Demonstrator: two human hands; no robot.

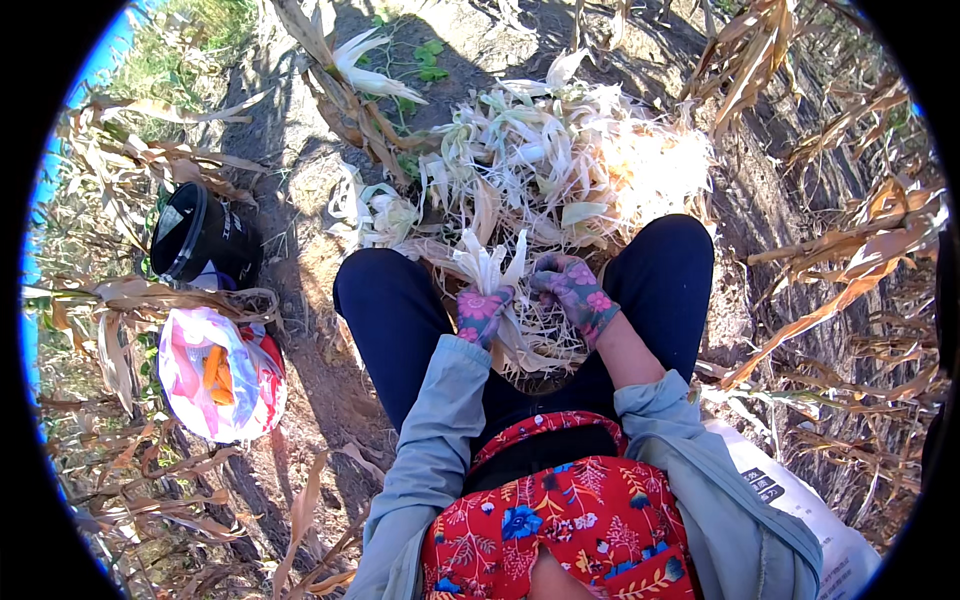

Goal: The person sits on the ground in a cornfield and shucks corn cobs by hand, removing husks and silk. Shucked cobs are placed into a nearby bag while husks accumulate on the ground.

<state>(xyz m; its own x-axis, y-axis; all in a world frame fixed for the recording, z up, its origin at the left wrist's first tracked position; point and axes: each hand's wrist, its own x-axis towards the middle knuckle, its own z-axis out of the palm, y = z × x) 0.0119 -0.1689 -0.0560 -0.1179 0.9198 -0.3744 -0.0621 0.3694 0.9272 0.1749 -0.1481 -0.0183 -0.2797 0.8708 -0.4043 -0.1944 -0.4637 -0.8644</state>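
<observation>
My left hand (481, 313), in a grey glove with pink flowers, grips a bundle of pale corn husk (486, 264). The husk's leaves fan out above the fist and more hang below it. Whether an ear of corn is inside the bundle is hidden. Just to the right, my right hand (574, 294), in a matching glove, has its fingers curled. Its fingertips are turned away, so any hold on something there cannot be made out. Beyond both hands lies a large heap of stripped corn husks (525, 157), brightly sunlit at its right.
On the left, a plastic bag (176, 375) holds orange-yellow corn ears (217, 375). A black bucket (214, 236) stands beyond it. Dry corn stalks (840, 262) line the right side. A white sack bearing writing (817, 517) lies by my right hip.
</observation>
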